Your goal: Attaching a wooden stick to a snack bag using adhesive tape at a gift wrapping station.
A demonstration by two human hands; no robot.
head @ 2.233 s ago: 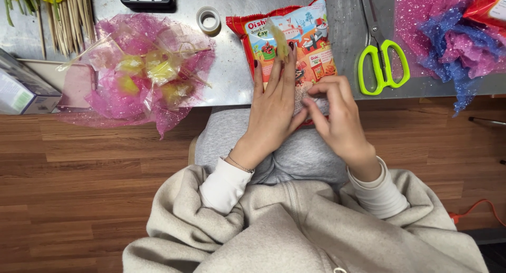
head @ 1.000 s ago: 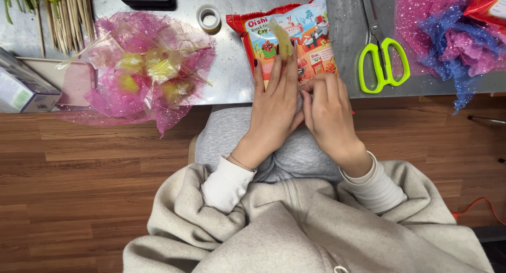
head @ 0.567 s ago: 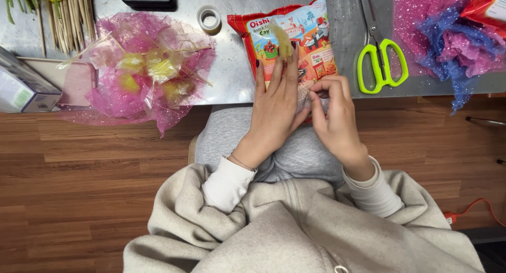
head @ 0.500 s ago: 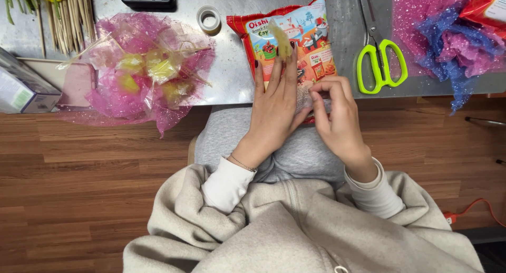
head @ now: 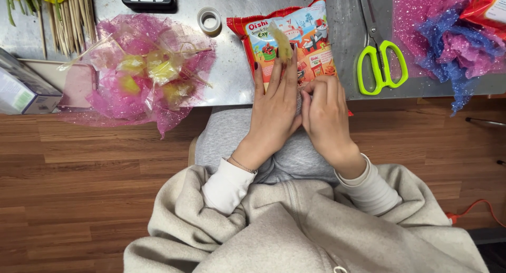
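My left hand (head: 274,107) lies flat, fingers spread, pinning the red and orange foil snack bag (head: 295,38) to the grey metal worktop (head: 232,78) — a small yellowish strip sits at its fingertips. My right hand (head: 324,115) has curled again since a second ago, pinching something at the bag's lower edge; what, I cannot tell. Green-handled scissors (head: 380,59) lie right of the bag — the pink cellophane bundle (head: 142,78) left.
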